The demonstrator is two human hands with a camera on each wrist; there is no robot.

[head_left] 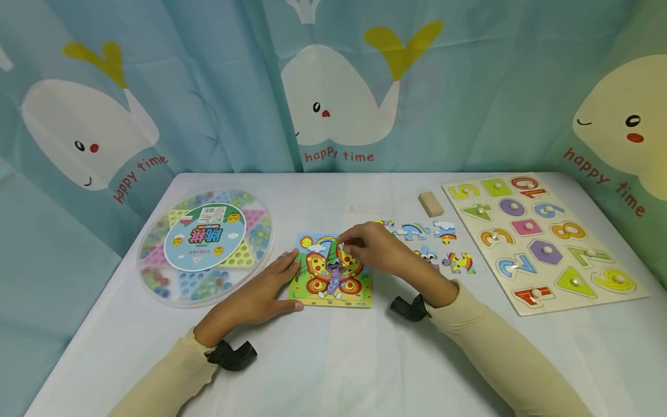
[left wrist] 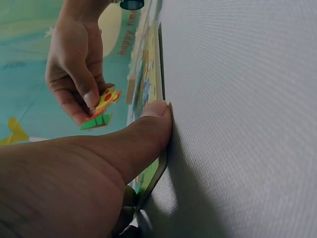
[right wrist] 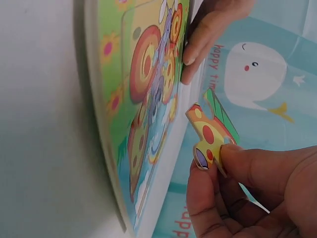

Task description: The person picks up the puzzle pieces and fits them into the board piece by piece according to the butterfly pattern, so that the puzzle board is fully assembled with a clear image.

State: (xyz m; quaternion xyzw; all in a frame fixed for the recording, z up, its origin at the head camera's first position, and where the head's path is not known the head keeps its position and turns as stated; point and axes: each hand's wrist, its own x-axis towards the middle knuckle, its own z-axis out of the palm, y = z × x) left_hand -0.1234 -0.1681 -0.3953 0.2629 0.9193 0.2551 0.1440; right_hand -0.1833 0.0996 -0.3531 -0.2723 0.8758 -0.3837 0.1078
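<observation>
My right hand (head_left: 376,248) pinches a jigsaw piece (right wrist: 210,134), yellow with red dots and a green part, between thumb and fingertips. It holds the piece tilted above the butterfly puzzle board (head_left: 302,296). My left hand (head_left: 260,294) lies at the board's left side, with its thumb (left wrist: 153,110) on the near edge and its straight fingers along the left edge. On the board is a purple butterfly character with red and yellow wings, below a sun and a rainbow.
Several loose jigsaw pieces (head_left: 460,263) lie right of the board, partly behind my right forearm. A wooden block (head_left: 431,204) sits behind them. At the far right lies a number-and-shape peg board (head_left: 500,255). A round marble game box (head_left: 205,237) stands at left.
</observation>
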